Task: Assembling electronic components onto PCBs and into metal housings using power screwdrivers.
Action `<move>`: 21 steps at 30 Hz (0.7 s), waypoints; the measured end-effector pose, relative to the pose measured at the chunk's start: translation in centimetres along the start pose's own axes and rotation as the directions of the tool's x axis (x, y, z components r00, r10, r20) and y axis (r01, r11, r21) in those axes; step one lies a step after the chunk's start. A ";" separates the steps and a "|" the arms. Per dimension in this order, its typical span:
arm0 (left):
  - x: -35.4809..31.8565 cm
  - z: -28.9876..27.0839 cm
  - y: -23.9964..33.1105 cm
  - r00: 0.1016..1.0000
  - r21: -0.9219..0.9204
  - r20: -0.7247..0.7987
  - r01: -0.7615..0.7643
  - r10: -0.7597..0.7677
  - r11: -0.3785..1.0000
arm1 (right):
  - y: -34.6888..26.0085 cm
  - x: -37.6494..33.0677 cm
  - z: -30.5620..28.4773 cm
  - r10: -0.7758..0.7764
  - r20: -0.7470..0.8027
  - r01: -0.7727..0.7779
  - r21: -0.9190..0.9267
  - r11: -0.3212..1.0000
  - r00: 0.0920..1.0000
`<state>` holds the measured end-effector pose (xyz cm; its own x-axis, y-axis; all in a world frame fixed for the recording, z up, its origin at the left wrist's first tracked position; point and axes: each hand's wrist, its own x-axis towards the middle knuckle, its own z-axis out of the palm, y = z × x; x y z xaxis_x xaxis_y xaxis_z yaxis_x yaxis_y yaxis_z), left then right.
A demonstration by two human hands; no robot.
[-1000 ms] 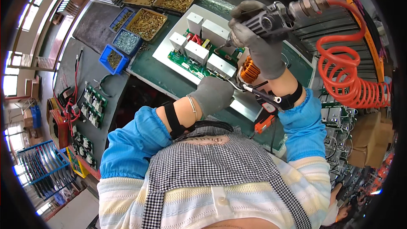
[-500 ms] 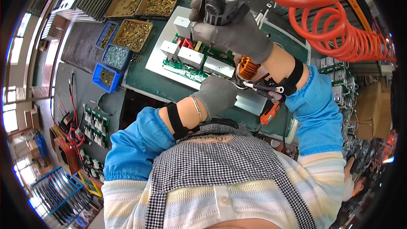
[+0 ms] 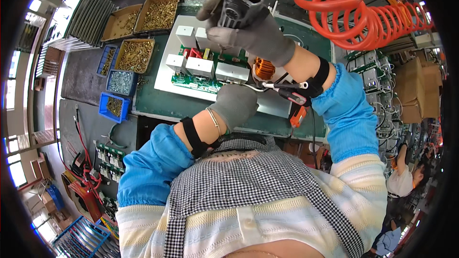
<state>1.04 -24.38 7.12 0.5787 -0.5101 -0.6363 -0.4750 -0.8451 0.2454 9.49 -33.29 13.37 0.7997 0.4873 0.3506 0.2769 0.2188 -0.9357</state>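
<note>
My gloved right hand [image 3: 256, 36] is wrapped round a dark power screwdriver [image 3: 243, 7], held upright over a green circuit board [image 3: 193, 84]. Its bit end points down among the board's white metal blocks [image 3: 200, 68]. The board sits on a white plate [image 3: 165, 80]. At the board's near edge, my gloved left hand [image 3: 233, 105] is closed, its fingertips hidden beneath it. A white cable [image 3: 250, 86] runs out beside those fingers, but what they grip is not visible. Right of the board are a copper coil [image 3: 264, 68] and a cable lug [image 3: 304, 85].
Trays of brass-coloured screws [image 3: 136, 55] and blue bins [image 3: 114, 106] stand on the left. A coiled red air hose [image 3: 334, 14] hangs at the upper right. An orange-handled tool [image 3: 298, 116] lies near the bench edge. More circuit boards [image 3: 111, 157] lie at the lower left.
The whole view has shifted, so the bench appears further left. The screwdriver stays in my right hand over the board, and my left hand remains at the board's near edge.
</note>
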 end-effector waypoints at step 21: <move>-0.3 2.1 0.3 0.971 -0.118 -0.219 0.069 -0.094 0.991 | -0.7 -0.4 -2.1 -0.046 0.263 0.097 -0.184 0.978 0.964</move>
<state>-0.67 -24.19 5.81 0.7520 -0.4510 -0.4807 -0.3522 -0.8914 0.2853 10.08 -35.45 13.81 0.6175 0.6823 0.3914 0.4467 0.1054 -0.8885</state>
